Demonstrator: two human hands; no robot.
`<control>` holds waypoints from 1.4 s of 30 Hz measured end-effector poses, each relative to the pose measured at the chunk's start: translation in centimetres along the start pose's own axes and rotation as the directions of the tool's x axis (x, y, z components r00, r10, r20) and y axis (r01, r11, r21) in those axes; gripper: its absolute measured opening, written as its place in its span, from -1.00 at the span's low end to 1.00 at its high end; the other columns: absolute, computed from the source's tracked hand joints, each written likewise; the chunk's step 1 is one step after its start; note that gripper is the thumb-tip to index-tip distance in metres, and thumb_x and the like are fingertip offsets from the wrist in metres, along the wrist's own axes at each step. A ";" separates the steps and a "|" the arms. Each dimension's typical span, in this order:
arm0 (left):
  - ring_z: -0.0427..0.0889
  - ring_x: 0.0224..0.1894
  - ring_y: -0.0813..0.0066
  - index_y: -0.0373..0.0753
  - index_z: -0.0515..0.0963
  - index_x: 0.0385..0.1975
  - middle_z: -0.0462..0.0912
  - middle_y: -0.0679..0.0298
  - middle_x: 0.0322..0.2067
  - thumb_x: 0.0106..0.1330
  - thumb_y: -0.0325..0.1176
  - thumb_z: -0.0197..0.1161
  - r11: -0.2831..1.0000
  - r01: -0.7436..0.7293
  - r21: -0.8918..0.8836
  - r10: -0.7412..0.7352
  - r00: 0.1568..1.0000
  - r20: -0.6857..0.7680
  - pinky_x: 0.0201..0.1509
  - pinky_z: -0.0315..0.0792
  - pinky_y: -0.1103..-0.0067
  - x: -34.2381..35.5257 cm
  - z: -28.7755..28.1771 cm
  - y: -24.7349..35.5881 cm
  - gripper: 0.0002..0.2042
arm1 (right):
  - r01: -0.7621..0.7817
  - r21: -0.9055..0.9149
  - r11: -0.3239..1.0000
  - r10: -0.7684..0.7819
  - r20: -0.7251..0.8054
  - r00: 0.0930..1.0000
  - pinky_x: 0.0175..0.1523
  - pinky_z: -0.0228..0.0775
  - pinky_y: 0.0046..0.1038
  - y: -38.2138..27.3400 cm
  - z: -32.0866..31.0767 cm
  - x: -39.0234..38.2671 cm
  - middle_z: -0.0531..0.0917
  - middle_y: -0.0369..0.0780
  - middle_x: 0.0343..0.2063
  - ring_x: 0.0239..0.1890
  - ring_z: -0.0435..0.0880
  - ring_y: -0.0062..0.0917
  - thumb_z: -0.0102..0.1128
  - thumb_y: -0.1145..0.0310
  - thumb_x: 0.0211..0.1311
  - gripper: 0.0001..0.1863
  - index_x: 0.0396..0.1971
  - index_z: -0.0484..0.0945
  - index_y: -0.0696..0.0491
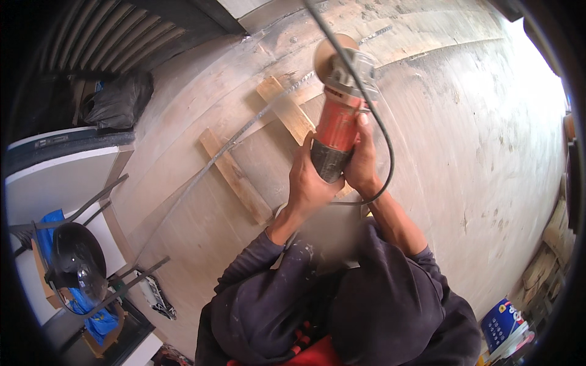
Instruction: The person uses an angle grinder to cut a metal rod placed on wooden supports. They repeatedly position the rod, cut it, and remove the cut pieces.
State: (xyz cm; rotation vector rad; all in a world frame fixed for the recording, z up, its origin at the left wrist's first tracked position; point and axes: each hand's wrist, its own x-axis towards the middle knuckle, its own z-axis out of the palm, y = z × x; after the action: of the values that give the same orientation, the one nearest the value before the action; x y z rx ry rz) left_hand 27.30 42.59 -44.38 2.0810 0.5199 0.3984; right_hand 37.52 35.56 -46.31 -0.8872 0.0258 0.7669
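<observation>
Left forearm (282,228) and right forearm (400,222) reach forward, converging ahead of the torso. Left hand (310,184): wrapped in a grip, fingers mostly hidden. Right hand (362,161): curled opposite, one digit extended forward. Hands close together at their bases. Wrists bare; dark sleeves (245,261) pushed back.

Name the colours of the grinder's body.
The grinder's body is red, with a black rear end; it shows best in the head view.
</observation>
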 end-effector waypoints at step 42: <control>0.60 -0.06 -0.10 -0.41 0.17 0.22 0.59 -0.16 -0.15 -0.02 -0.11 0.44 0.981 0.187 -0.058 -0.112 0.778 0.618 0.02 0.48 0.29 8.4 11.1 -2.1 -0.15 | -0.099 -0.224 0.969 0.001 -0.399 0.917 -0.30 0.50 -0.48 -6.7 -12.2 5.5 0.61 -0.25 -0.41 -0.43 0.63 -0.55 0.30 0.31 0.13 -0.68 -0.18 0.48 0.15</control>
State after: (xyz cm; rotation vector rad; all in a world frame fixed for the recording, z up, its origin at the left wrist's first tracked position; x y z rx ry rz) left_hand 39.24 39.94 -51.33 1.8932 0.2520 -0.3427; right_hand 49.19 27.60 -51.42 -1.2697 0.3228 0.6343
